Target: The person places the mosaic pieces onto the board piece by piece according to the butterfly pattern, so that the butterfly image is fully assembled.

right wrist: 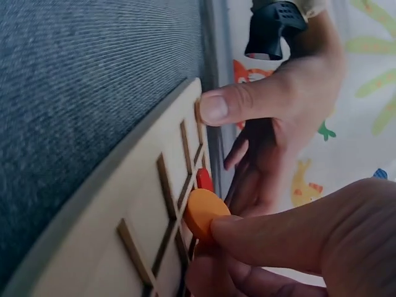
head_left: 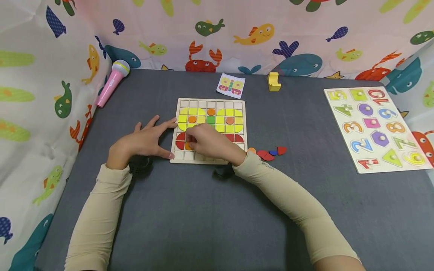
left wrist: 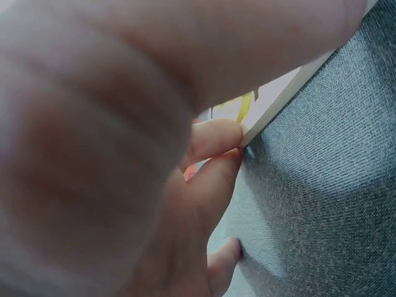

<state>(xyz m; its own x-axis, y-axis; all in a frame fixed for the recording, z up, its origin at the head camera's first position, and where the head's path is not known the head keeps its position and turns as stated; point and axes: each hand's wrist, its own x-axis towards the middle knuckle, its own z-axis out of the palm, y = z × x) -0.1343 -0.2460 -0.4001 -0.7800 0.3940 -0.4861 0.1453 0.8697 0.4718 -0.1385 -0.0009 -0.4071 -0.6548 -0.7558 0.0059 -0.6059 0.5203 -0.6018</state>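
A square wooden grid board point(head_left: 203, 159) lies on the table, its cells partly filled with yellow, orange, green and red pieces. With fingers spread, my left hand point(head_left: 144, 142) steadies the board's left side, the thumb point(right wrist: 216, 108) at its near corner. My right hand point(head_left: 213, 141) reaches over the board and pinches an orange disc point(right wrist: 204, 213) between thumb and finger. That disc is tilted at a cell in the lower left, beside a red piece point(head_left: 180, 140). Part of the board's middle is hidden under the right hand.
Loose red point(head_left: 281, 150), blue and orange pieces lie right of the board. Behind it are a pattern card point(head_left: 231, 86) and a yellow block point(head_left: 274, 81). A pink toy microphone point(head_left: 110, 86) lies far left, a number puzzle point(head_left: 359, 158) right. Printed cloth surrounds the table.
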